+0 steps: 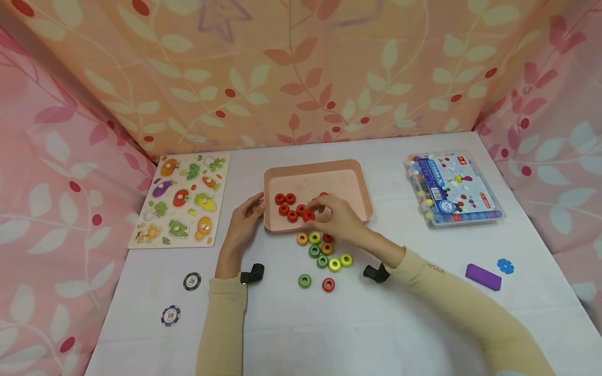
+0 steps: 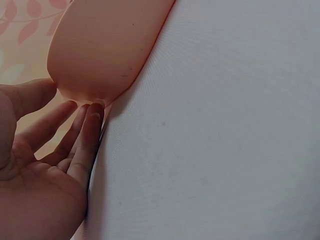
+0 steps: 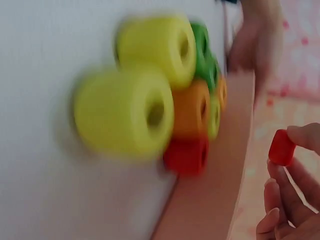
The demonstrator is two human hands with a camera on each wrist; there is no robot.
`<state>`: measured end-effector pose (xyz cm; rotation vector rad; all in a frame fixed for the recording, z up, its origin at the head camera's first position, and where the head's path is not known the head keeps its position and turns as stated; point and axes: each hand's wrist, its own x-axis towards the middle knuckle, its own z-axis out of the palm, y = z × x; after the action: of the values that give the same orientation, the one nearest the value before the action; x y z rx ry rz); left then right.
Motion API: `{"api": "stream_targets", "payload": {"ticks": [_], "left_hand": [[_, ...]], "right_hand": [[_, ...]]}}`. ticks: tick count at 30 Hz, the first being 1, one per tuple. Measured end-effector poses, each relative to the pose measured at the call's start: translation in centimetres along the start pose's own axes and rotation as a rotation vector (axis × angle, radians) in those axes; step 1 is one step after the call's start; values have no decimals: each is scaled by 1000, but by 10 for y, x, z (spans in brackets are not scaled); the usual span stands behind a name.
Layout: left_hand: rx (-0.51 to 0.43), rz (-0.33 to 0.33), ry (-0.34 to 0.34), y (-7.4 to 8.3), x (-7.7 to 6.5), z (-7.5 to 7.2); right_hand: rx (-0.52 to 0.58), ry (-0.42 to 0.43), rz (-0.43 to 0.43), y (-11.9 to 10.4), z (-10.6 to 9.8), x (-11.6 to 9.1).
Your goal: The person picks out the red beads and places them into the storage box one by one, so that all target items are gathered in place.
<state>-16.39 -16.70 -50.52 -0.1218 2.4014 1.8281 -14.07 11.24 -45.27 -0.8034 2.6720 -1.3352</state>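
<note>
A pink tray [image 1: 305, 183] stands at mid-table with several red beads [image 1: 280, 198] in its left and middle part. My left hand [image 1: 244, 222] touches the tray's left end; in the left wrist view its fairly straight fingers rest against the tray's outer wall [image 2: 100, 55]. Over the tray's front edge, my right hand [image 1: 340, 219] pinches a red bead [image 3: 282, 148] between thumb and fingers, as the right wrist view shows. In front of the tray lie several loose beads: yellow-green [image 1: 334, 265], green [image 1: 304, 281], orange [image 1: 302, 239] and red [image 1: 328, 284].
A vegetable puzzle board [image 1: 181, 198] lies at the back left, a clear plastic box [image 1: 456, 188] at the back right. Two poker chips [image 1: 171, 315] are at the left. A purple block [image 1: 483, 277] and a blue flower piece [image 1: 505, 266] lie at the right. Patterned cloth surrounds the table.
</note>
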Motion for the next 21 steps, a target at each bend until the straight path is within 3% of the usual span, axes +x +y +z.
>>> {"api": "stream_targets", "payload": {"ticks": [3, 10, 21], "left_hand": [[-7, -9, 0, 0, -1, 0], [-15, 0, -5, -1, -1, 1], [-15, -10, 11, 0, 0, 0]], "right_hand": [[7, 49, 82, 17, -13, 9], [1, 31, 265, 49, -34, 16], [-50, -18, 341, 52, -31, 18]]}}
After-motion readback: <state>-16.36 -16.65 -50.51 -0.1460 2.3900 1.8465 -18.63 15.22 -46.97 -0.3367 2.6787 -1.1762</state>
